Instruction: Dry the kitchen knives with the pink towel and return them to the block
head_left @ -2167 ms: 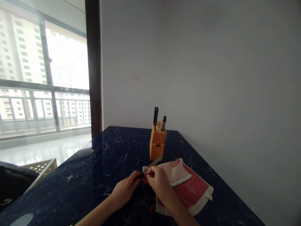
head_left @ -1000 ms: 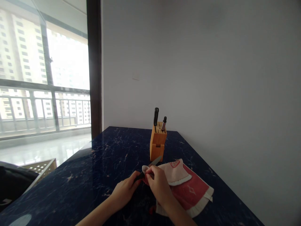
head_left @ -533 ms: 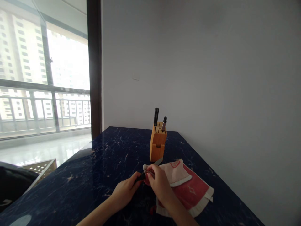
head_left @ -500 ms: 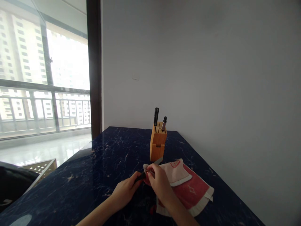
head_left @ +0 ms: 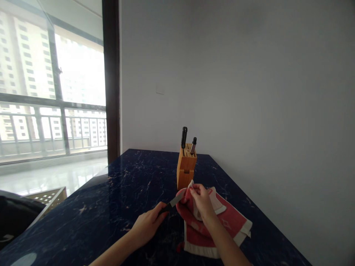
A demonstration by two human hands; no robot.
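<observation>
My left hand (head_left: 151,218) is closed round the black handle of a knife (head_left: 175,201), whose blade points up and to the right. My right hand (head_left: 202,199) pinches a fold of a red and white towel (head_left: 191,221) near the blade's tip. Part of the towel is lifted and bunched round the end of the blade; the rest lies spread on the dark table. Just behind the blade stands a wooden knife block (head_left: 186,170), with a black-handled tool (head_left: 184,137) and another dark-handled one (head_left: 193,145) in its slots.
The dark blue marbled table (head_left: 133,181) reaches back to a grey wall (head_left: 249,92). At the lower left are a perforated crate-like thing (head_left: 52,197) and a black object (head_left: 16,214). A large window (head_left: 80,74) is on the left.
My right hand has moved right and slightly up along the blade, taking the towel's edge with it. More of the blade shows. My left hand and the knife have stayed almost still.
</observation>
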